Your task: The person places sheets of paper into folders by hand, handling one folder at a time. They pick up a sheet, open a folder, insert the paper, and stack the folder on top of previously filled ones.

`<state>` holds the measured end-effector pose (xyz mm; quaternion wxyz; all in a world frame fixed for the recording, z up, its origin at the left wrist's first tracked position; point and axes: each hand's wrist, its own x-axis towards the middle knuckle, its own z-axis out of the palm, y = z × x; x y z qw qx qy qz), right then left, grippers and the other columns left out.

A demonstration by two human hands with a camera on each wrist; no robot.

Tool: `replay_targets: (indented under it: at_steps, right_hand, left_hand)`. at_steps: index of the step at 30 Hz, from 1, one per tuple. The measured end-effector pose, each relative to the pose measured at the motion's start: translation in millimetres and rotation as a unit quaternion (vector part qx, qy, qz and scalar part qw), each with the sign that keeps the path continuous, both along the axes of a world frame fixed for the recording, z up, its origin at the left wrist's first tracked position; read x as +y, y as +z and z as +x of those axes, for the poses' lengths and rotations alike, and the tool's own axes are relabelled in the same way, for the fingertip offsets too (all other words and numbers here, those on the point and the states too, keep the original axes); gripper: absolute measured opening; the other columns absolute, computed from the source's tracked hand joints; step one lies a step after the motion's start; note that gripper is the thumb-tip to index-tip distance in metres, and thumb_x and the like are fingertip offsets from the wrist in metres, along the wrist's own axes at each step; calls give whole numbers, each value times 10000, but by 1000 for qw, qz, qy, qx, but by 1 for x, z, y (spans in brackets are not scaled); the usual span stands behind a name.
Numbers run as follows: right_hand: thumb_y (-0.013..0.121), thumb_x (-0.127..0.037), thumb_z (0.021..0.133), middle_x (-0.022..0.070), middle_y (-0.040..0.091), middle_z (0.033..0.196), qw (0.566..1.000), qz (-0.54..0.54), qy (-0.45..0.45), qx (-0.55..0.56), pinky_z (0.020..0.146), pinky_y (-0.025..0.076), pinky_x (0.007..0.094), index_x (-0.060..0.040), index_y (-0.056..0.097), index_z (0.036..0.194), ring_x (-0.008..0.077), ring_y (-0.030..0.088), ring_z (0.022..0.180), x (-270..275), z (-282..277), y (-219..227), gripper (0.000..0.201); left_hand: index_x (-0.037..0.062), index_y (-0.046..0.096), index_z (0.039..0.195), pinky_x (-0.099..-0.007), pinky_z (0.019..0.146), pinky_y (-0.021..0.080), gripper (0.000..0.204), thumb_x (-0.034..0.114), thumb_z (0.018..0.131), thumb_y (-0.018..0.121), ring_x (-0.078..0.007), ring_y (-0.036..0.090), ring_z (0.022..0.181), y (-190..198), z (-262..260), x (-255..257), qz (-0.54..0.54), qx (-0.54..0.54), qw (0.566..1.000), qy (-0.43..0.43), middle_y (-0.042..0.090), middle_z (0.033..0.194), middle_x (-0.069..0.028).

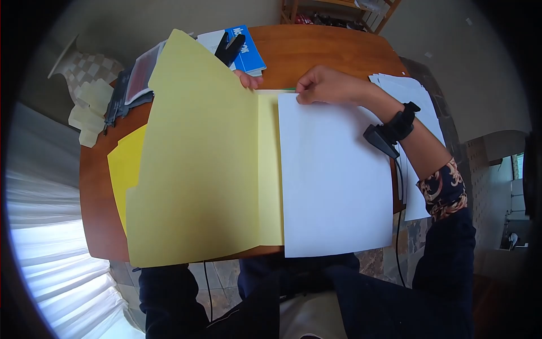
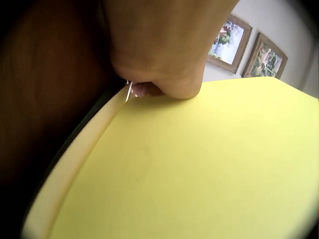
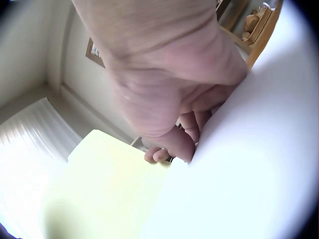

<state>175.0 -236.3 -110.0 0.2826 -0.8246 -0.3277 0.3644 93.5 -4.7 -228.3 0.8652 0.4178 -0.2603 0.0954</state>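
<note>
A pale yellow file folder (image 1: 203,169) stands opened in front of the person, its left cover raised. At the top of the fold, the left hand (image 1: 248,81) grips the folder; mostly the fingertips show over the edge, the rest lies behind the cover. That hand (image 2: 154,55) is also seen at the folder's edge in the left wrist view. The right hand (image 1: 333,86) pinches the top edge of a white paper sheet (image 1: 339,181), which overlaps the folder's right side. In the right wrist view, its thumb and fingers (image 3: 182,144) close on the sheet's edge, near the left fingertips.
On the wooden table (image 1: 327,51) a blue notebook (image 1: 247,48) lies at the back under a black stapler (image 1: 230,50). More white sheets (image 1: 415,113) lie at right. Bright yellow paper (image 1: 127,164) shows at left, near a checkered vase (image 1: 90,70).
</note>
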Motion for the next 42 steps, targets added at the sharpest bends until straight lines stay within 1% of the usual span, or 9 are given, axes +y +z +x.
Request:
replay_targets:
  at_steps: [15,24,26,27,29,30,32,35,42]
  right_hand:
    - [691,-181,805,98,688,861,992,-8,-7,-122,718,508,321,-1,708,952,186,640,788,19,-6,-8,233]
    - [701,-223,837,158,712,1002,953,-21,-13,-301,832,521,399,-13,687,1004,306,677,942,10,-36,7,269]
    - [691,-232,843,158,689,1084,936,4,34,-350,946,484,423,-42,672,1129,315,644,1047,1,-47,5,344]
    - [691,-232,843,158,689,1084,937,2,38,-349,946,484,423,-42,672,1129,315,644,1047,-6,-55,1,344]
    - [698,-276,869,177,598,1302,909,96,122,-387,1078,399,445,-53,614,1253,333,536,1256,-20,-73,-10,452]
    - [698,-276,869,177,598,1302,910,93,126,-385,1078,399,445,-53,614,1253,333,536,1256,-24,-81,-13,452]
    - [690,-356,887,190,461,1469,915,71,163,-362,1169,280,484,-87,540,1370,356,382,1404,-31,-94,-17,573]
    - [657,-422,906,200,414,1512,905,49,185,-380,1178,254,513,-113,522,1407,373,328,1440,-34,-102,-27,604]
    - [624,-450,921,208,413,1510,900,47,182,-393,1177,252,515,-118,512,1420,383,328,1439,-35,-104,-29,610]
  left_hand:
    - [48,591,951,-335,978,482,123,167,932,614,-176,606,908,37,-8,-14,14,79,997,0,608,865,-40]
    - [45,596,948,-327,953,482,109,152,931,603,-169,603,895,31,-14,-15,10,97,995,26,610,863,-40]
    - [45,597,947,-325,947,482,106,149,930,600,-167,603,892,27,-13,-17,7,100,994,33,611,863,-39]
    - [44,597,947,-324,945,482,104,147,930,599,-166,602,890,26,-13,-17,5,100,994,36,611,863,-39]
    - [44,598,946,-322,939,482,102,144,930,597,-164,601,887,24,-13,-18,3,104,994,43,611,862,-39]
    - [43,599,946,-321,936,482,100,142,930,595,-164,601,886,24,-12,-19,-1,104,994,44,612,862,-39]
    - [43,600,945,-319,931,482,98,139,929,593,-162,600,883,22,-13,-20,-1,106,993,50,612,862,-39]
    - [42,602,944,-316,922,482,94,134,929,589,-159,599,879,23,-13,-20,-4,106,993,56,613,861,-39]
    - [40,606,942,-309,902,481,88,123,928,580,-154,597,869,27,-14,-22,2,110,992,56,615,860,-38]
